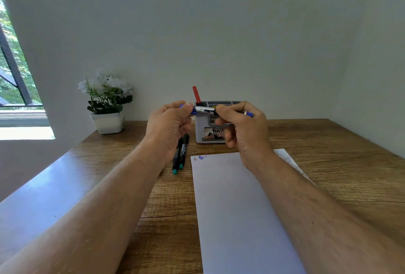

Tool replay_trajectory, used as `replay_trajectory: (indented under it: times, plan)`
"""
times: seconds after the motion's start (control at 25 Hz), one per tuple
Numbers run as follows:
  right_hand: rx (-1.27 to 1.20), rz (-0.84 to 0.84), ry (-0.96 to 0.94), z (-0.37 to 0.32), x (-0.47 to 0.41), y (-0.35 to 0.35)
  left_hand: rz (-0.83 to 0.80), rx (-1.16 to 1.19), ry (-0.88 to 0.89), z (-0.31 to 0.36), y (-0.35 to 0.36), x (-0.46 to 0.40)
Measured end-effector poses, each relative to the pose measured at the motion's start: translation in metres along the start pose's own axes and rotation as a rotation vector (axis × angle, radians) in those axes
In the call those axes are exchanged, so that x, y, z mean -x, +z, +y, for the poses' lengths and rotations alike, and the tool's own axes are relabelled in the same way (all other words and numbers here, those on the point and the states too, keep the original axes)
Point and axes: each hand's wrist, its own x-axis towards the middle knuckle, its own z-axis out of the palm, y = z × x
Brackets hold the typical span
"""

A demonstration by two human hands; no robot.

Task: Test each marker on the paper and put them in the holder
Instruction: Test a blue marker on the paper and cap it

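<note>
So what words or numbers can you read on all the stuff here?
"4": holder, on its front label; the rest is blurred.
Blue marker: label too worn to read.
Two black markers: white print too small.
Paper: red and blue test scribbles, no words.

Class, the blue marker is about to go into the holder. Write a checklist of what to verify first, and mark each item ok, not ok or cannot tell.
1. Blue marker held firmly: ok. The left hand grips its cap end and the right hand grips its barrel.
2. Cap fully pressed on: cannot tell, fingers cover the joint.
3. Blue test mark on the paper: ok, beside a small red mark.
4. Room in the holder: cannot tell, the hands hide most of the top. One red marker stands in it.
5. Markers left to test: not ok, two black markers lie on the table.
</note>
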Motion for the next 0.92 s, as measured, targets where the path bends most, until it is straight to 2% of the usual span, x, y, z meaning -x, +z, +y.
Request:
replay_trajectory:
  times: [0.12, 0.2, 0.36, 0.72, 0.92]
  plan:
    - [0.557, -0.078, -0.266, 0.007, 0.003, -0.001, 0.082, 0.019, 0.054, 0.000, -0.006, -0.005]
    - [0.702, -0.162, -0.376, 0.011, 0.008, 0.003, 0.104, -0.007, 0.092, -0.001, -0.007, -0.006]
    - [0.731, -0.209, -0.445, 0.016, 0.011, 0.008, 0.104, -0.014, 0.134, -0.005, -0.006, -0.006]
    - [0.583, -0.196, -0.322, 0.017, 0.012, 0.013, 0.126, 0.010, 0.143, -0.010, 0.000, -0.002]
    - [0.613, -0.178, -0.295, 0.018, 0.012, 0.015, 0.139, -0.234, 0.262, -0.020, 0.009, 0.009]
